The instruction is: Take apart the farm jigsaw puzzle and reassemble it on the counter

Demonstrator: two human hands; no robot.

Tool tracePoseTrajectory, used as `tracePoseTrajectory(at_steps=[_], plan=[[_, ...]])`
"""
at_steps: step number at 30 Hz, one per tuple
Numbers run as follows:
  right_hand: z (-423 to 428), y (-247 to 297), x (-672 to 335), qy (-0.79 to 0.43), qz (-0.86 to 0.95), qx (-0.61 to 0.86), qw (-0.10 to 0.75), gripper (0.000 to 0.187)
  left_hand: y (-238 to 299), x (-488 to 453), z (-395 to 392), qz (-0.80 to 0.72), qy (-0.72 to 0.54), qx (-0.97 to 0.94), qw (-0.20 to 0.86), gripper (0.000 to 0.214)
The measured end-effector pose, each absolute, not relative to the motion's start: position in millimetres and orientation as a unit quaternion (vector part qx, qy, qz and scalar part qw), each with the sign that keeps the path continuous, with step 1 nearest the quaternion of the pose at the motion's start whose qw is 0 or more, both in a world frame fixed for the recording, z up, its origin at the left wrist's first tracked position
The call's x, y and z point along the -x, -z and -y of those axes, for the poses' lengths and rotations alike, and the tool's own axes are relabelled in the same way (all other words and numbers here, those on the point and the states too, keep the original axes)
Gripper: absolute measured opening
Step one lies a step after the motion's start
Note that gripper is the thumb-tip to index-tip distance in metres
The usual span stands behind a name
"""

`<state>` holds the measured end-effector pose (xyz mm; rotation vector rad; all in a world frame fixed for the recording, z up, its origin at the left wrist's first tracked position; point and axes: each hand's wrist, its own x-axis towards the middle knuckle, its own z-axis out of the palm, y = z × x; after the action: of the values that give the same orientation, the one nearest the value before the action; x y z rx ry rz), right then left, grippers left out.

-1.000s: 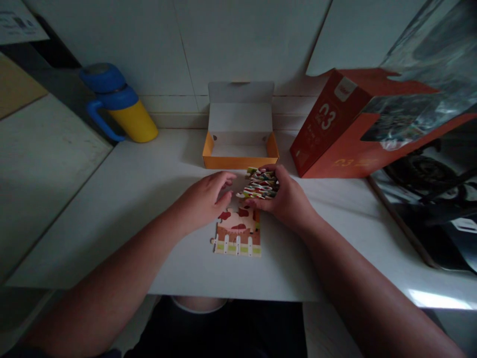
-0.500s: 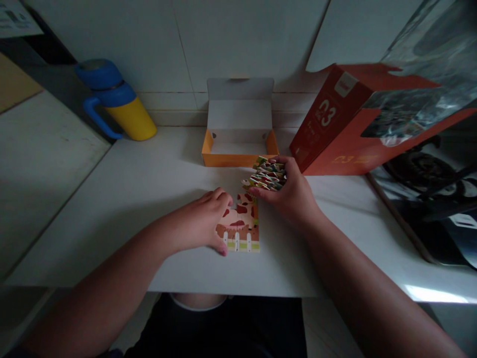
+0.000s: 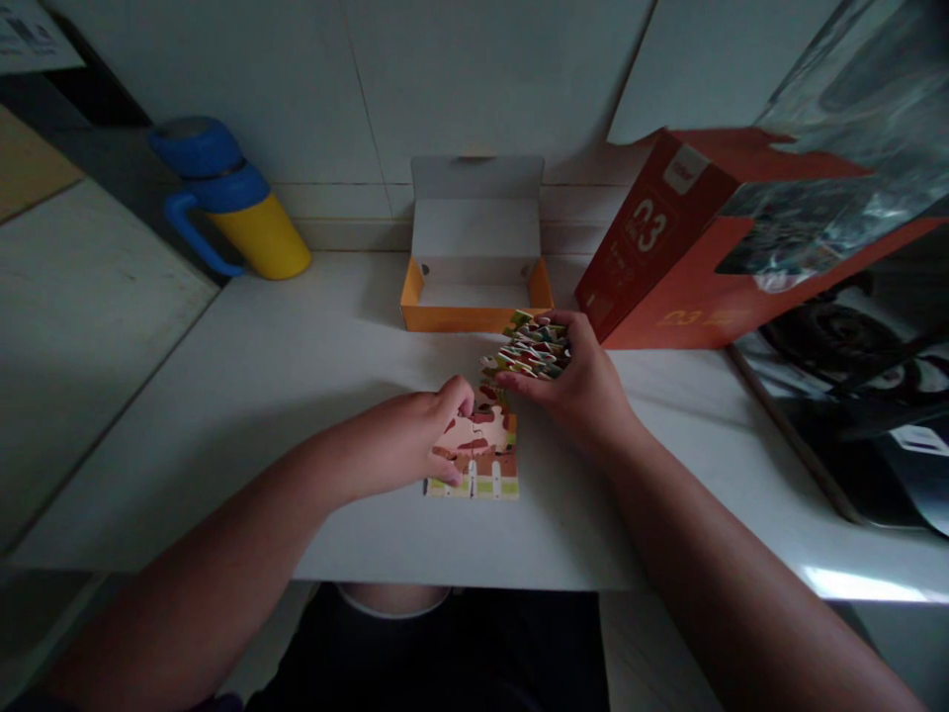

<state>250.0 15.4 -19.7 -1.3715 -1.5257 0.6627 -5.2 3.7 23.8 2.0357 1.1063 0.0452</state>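
A small joined section of jigsaw puzzle (image 3: 483, 457), showing red, pink and a white fence, lies on the white counter (image 3: 311, 396). My left hand (image 3: 415, 440) grips its left edge, thumb and fingers pinching the pieces. My right hand (image 3: 574, 381) holds a stack of loose puzzle pieces (image 3: 532, 348) just behind the joined section, fingers curled around the stack.
An open orange box with a white lid (image 3: 476, 267) stands behind the puzzle. A red carton (image 3: 667, 257) lies to the right, beside a black stove top (image 3: 875, 415). A yellow and blue bottle (image 3: 233, 213) sits at the back left.
My left hand came down from beside the stack onto the joined section and now pinches its left edge. My right hand shifted the stack slightly right and back.
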Motion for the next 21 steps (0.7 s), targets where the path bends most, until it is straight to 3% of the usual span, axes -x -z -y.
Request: tracePoseTrajectory(at_steps=[4,8,9,14,21], plan=[[-15.3,19.0,-249.3,-0.274,0.623,0.559,0.474,0.086,-22.1,3.3,-5.0,-0.404,-0.040,-0.819,0.405,0.055],[-13.8,15.9,-248.2,-0.269,0.621,0.567,0.470,0.084,-26.2,0.4,-10.7,-0.361,-0.006,-0.852,0.379,0.014],[-13.6,15.4,-248.2,-0.269,0.621,0.566,0.470,0.083,-27.0,0.2,-12.5,-0.353,-0.003,-0.857,0.374,0.011],[-14.2,16.9,-250.5,-0.268,0.622,0.557,0.481,0.083,-21.7,3.7,-21.0,-0.358,-0.055,-0.833,0.418,0.011],[-17.0,20.0,-254.1,-0.284,0.612,0.544,0.499,0.085,-8.7,6.8,-27.5,-0.387,-0.108,-0.658,0.637,0.029]])
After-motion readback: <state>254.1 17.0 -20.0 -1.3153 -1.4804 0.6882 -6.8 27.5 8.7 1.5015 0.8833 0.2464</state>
